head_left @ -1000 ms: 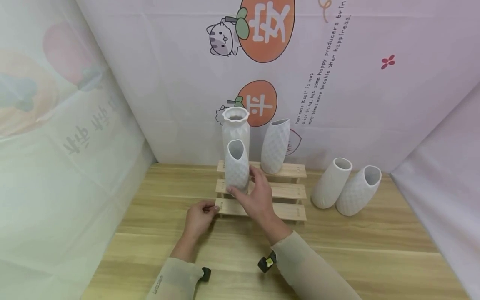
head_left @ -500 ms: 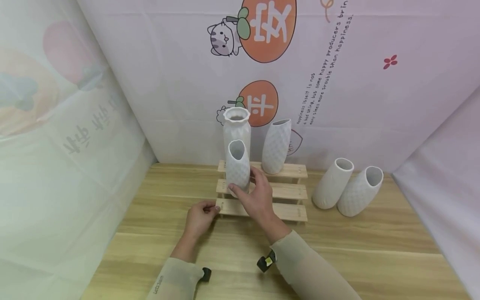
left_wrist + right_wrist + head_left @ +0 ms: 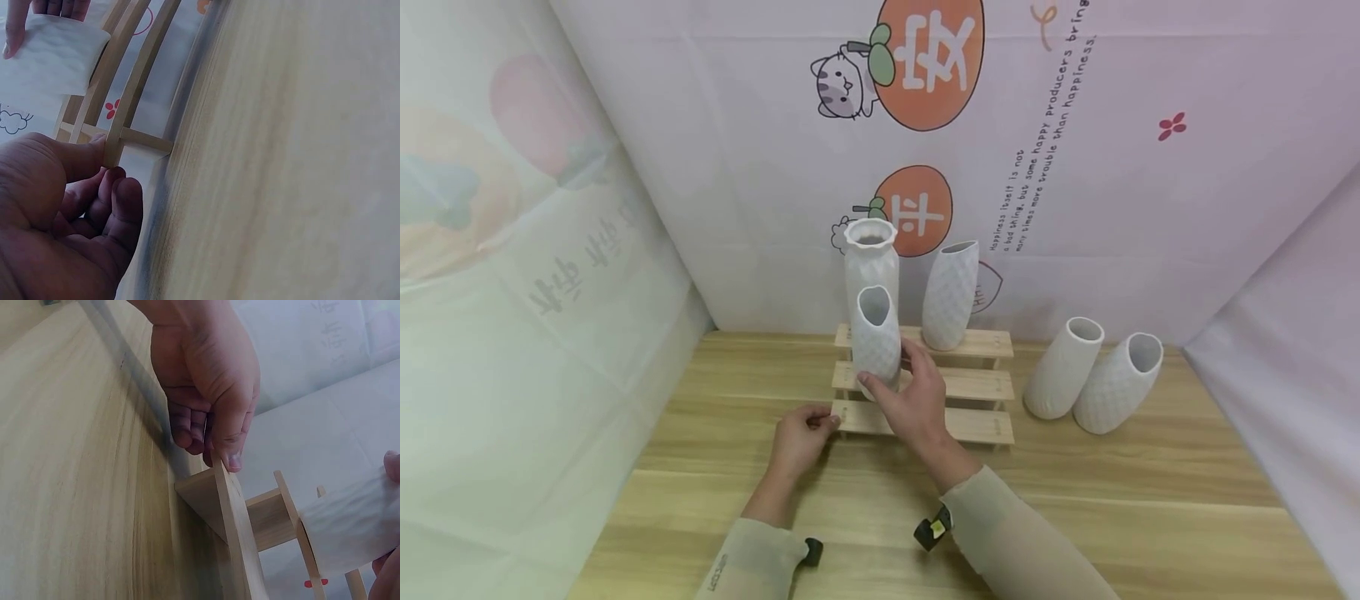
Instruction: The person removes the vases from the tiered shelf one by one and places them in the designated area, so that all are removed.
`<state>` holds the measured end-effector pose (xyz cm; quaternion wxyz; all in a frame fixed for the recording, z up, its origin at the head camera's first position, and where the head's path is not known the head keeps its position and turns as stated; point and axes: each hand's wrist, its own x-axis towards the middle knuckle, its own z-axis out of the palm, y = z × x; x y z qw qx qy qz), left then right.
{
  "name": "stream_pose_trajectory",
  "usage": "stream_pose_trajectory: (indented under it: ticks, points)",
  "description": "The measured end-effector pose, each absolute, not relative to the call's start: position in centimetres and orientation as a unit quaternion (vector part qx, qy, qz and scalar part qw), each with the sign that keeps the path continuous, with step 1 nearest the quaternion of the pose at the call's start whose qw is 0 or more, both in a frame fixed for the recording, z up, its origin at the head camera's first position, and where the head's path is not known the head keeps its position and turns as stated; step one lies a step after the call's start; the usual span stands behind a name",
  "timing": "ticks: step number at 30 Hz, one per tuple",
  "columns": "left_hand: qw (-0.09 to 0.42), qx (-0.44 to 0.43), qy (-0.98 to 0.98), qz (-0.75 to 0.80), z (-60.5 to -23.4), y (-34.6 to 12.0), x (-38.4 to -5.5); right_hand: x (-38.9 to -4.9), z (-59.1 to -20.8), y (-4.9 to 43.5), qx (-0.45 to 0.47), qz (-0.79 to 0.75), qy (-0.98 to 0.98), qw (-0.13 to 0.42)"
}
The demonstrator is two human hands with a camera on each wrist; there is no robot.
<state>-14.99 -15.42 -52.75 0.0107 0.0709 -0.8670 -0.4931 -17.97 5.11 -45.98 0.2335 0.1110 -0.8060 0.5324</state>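
A white vase [image 3: 877,350] with a slanted, textured body stands at the left of the middle step of a three-tier wooden stand [image 3: 973,425]. My right hand [image 3: 917,400] grips its lower part, thumb in front and fingers round the right side. In the left wrist view the base of this vase [image 3: 53,56] meets a slat. My left hand [image 3: 801,437] pinches the left end of the lowest slat between thumb and fingers, plain in the right wrist view, where that hand [image 3: 209,381] hangs over the slat end [image 3: 234,512].
Behind, on the top step, stand a white vase with a scalloped rim [image 3: 871,250] and a slanted white vase [image 3: 951,296]. Two more white vases, one smoother [image 3: 1063,371] and one quilted [image 3: 1116,387], stand on the wooden table [image 3: 1075,517] to the right. A printed white cloth [image 3: 760,167] hangs behind.
The head view has shifted slightly. Both hands keep their holds on the vase and the stand, and nothing else has visibly moved.
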Motion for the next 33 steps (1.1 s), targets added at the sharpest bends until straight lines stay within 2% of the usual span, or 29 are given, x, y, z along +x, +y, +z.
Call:
stream_pose_trajectory:
  ticks: [33]
  points:
    - [0.014,0.072,-0.864,-0.499,-53.1,-15.5,-15.0,-15.9,-46.1,8.8,0.126,0.524,-0.795,0.279]
